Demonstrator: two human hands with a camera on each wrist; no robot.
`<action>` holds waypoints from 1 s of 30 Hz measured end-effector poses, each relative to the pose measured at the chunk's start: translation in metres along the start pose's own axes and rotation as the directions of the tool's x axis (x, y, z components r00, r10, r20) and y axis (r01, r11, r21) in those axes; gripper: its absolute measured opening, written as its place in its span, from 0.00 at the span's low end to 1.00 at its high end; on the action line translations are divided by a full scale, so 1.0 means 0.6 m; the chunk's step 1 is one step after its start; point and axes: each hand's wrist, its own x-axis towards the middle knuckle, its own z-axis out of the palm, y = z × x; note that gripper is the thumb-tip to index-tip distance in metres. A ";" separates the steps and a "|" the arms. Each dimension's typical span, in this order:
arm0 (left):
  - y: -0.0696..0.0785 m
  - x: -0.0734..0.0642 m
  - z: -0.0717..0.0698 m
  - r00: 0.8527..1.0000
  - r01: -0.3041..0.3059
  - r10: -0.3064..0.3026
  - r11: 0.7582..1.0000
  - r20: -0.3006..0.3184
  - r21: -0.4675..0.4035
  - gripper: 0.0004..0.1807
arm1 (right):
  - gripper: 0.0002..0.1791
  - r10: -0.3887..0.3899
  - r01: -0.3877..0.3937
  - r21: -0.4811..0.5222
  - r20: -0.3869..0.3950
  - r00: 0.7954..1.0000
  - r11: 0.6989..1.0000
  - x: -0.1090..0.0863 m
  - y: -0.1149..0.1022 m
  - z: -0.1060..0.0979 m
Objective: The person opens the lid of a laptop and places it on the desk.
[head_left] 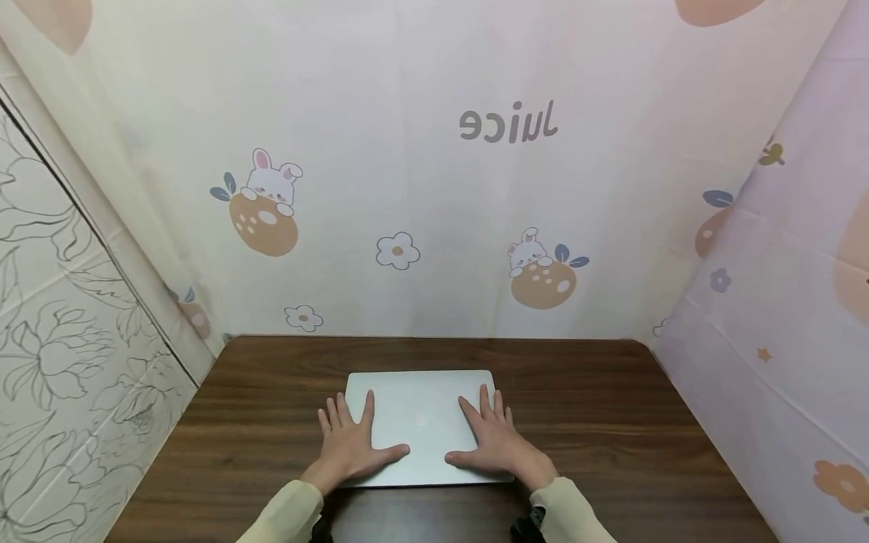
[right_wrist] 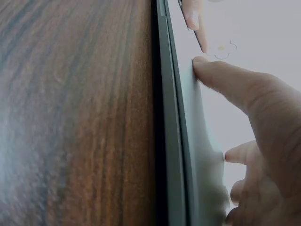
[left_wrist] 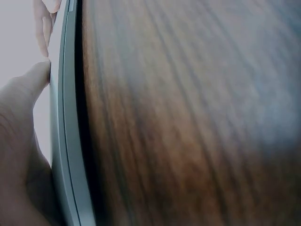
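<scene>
A closed silver laptop [head_left: 424, 422] lies flat on the dark wooden table, its long side toward me. My left hand [head_left: 353, 445] rests on its left part with fingers spread, the thumb pointing inward over the lid and the outer fingers reaching past the left edge. On the right part my right hand [head_left: 498, 445] lies the same way, thumb inward and fingers splayed. In the left wrist view the thumb [left_wrist: 33, 82] touches the lid close to the front edge. The right wrist view shows the thumb [right_wrist: 225, 77] on the lid and the thin seam along the laptop's front side [right_wrist: 171, 117].
The brown wood-grain table [head_left: 271, 392] extends around the laptop on all sides. Behind it hangs a pale curtain [head_left: 407, 173] printed with rabbits, fruit and flowers. A similar printed cloth [head_left: 767, 302] borders the right, and a flower-line panel [head_left: 68, 324] stands at the left.
</scene>
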 end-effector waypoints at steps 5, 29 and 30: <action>0.009 -0.002 -0.002 1.000 -0.005 0.005 1.000 0.009 0.002 0.73 | 0.63 0.006 -0.006 -0.006 0.001 1.000 1.000 -0.003 0.001 -0.001; 0.027 -0.009 0.005 1.000 -0.012 0.012 1.000 0.007 0.007 0.73 | 0.62 0.016 -0.016 0.018 0.000 1.000 1.000 -0.027 0.014 -0.011; 0.028 -0.010 0.005 1.000 -0.016 0.016 1.000 0.005 0.005 0.73 | 0.62 0.016 -0.016 0.018 -0.001 1.000 1.000 -0.028 0.015 -0.011</action>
